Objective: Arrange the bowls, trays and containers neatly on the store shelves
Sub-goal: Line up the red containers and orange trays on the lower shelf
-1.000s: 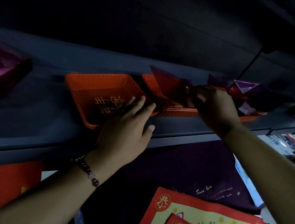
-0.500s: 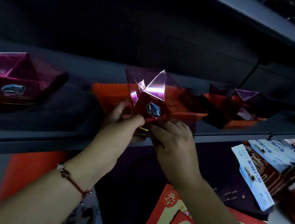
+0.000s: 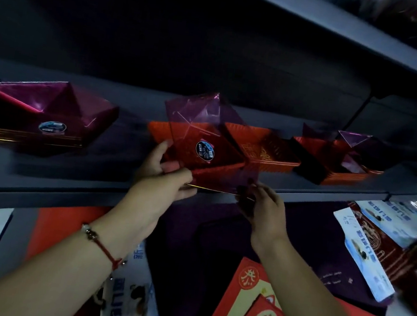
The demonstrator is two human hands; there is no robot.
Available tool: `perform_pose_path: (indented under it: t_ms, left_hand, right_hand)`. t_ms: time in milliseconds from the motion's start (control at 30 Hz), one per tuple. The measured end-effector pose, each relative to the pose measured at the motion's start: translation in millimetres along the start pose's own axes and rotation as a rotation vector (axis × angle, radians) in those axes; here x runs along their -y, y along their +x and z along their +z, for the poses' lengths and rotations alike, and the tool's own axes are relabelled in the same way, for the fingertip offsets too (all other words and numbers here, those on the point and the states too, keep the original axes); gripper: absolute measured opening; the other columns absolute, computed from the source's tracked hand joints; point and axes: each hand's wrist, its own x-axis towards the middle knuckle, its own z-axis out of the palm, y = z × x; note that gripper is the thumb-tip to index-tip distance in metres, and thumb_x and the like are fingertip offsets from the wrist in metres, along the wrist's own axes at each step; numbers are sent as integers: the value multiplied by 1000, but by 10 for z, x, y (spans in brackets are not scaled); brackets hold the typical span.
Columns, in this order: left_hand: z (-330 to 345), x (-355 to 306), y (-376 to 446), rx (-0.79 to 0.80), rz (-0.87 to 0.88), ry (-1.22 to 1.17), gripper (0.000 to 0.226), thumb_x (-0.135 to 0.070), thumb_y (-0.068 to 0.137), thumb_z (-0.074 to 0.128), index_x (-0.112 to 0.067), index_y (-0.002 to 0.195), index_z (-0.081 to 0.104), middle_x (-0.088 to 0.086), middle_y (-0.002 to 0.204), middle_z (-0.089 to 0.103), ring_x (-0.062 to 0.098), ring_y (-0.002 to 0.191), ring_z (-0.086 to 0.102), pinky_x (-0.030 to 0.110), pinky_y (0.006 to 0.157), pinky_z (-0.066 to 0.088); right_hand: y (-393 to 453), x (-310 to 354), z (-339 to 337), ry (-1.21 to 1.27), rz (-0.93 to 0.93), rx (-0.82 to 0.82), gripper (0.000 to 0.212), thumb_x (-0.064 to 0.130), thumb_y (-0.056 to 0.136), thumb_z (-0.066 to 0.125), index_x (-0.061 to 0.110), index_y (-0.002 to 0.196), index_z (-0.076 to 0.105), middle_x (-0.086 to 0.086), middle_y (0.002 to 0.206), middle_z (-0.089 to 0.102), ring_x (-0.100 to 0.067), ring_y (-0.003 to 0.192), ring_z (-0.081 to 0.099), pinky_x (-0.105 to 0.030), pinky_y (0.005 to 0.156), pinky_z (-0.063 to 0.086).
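- Shelf (image 3: 65,178): dark grey metal, running left to right across the middle; dim light; a second shelf (image 3: 353,36) above at upper right.
- Purple bowl (image 3: 205,133): clear, angular, pointed corners, oval sticker on its side; held tilted above the near edge of the shelf, centre of view, in front of the orange trays; both hands on it.
- Left hand (image 3: 164,178): thumb and fingers clamped on the bowl's lower left edge; red cord bracelet (image 3: 101,244) on the wrist.
- Right hand (image 3: 262,208): fingertips pinched on the bowl's lower right corner.
- Orange tray (image 3: 159,135): ribbed, on the shelf just behind the held bowl, partly seen through it.
- Second orange tray (image 3: 264,149): just right of the first, touching or nearly so; gold lettering inside.
- Third orange tray (image 3: 334,172): further right, apart from the second; another clear purple bowl (image 3: 351,143) sitting in it.
- Stack of dark red bowls (image 3: 39,112): far left of the shelf, well apart from the trays; oval sticker on the front; gold rims at the base.
- Red and yellow paper goods (image 3: 247,310): below the shelf, near right; printed packets (image 3: 378,235) at right, blurred.
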Motion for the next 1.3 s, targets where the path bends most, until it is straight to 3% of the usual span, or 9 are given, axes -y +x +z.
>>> perform_pose_path:
  t_ms: [167, 333, 433, 567, 667, 733, 833, 967, 1300]
  left_hand:
    - [-74, -43, 14, -2, 30, 34, 69, 5, 87, 58, -31, 143, 41, 11, 123, 56, 27, 100, 67, 32, 73, 59]
    - [-260, -184, 69, -34, 65, 18, 54, 1, 90, 53, -25, 137, 48, 11, 111, 68, 26, 90, 72, 31, 71, 59]
    - [-417, -287, 109, -79, 65, -12, 49, 0, 92, 49, -22, 136, 50, 10, 105, 68, 27, 86, 72, 30, 69, 59]
    - [-650, -445, 96, -168, 85, -45, 45, 2, 91, 46, -20, 128, 58, 5, 92, 68, 28, 81, 73, 31, 64, 57]
    - [-835, -564, 49, -223, 152, -43, 37, 4, 91, 46, -21, 110, 65, -2, 76, 71, 26, 75, 73, 30, 61, 57]
    - [-962, -629, -6, -248, 190, -28, 37, 3, 92, 48, -26, 107, 65, -5, 72, 72, 23, 73, 73, 30, 62, 58]
    - [-1186, -708, -95, -246, 237, 40, 35, -4, 93, 55, -25, 119, 63, -3, 81, 75, 23, 81, 73, 29, 66, 57]
    - [-1544, -776, -150, -380, 392, 164, 38, -5, 96, 51, -24, 128, 58, 0, 99, 72, 16, 82, 72, 32, 73, 58]
    - [-2364, -699, 175, -533, 597, 848, 26, -29, 98, 49, -24, 119, 64, 1, 127, 62, 16, 128, 49, 38, 106, 41]
  right_hand:
    - [0, -35, 93, 41, 18, 31, 18, 7, 96, 48, 14, 103, 63, -4, 89, 71, -19, 84, 66, -32, 78, 53]
    - [-89, -57, 271, -220, -301, 103, 34, 25, 97, 52, 24, 132, 52, -1, 111, 67, -13, 100, 66, -30, 83, 55]
    - [-177, -84, 399, -363, -485, 227, 48, 36, 94, 55, 30, 141, 43, 8, 138, 49, 2, 121, 50, -21, 98, 46]
    - [-262, -126, 604, -633, -693, 329, 47, 42, 91, 57, 36, 137, 46, 14, 156, 17, 18, 129, 24, -1, 90, 30]
    - [-222, -121, 752, -692, -892, 338, 32, 31, 95, 57, 31, 127, 58, 6, 160, 12, 0, 133, 38, -21, 100, 44]
    - [-165, -137, 866, -769, -1030, 336, 27, 26, 95, 55, 24, 121, 65, 0, 160, 16, -23, 144, 25, -41, 112, 35]
    - [-162, -172, 1094, -851, -1169, 353, 26, 19, 96, 55, 20, 119, 67, -1, 148, 41, -25, 144, 22, -32, 113, 25]
    - [-244, -252, 1533, -844, -1290, 430, 26, 8, 94, 56, 17, 116, 68, -1, 124, 65, -26, 135, 43, -40, 109, 37]
    - [-324, -294, 2455, -949, -1159, 538, 26, 11, 96, 52, 15, 117, 68, -5, 117, 69, -23, 126, 53, -38, 103, 44]
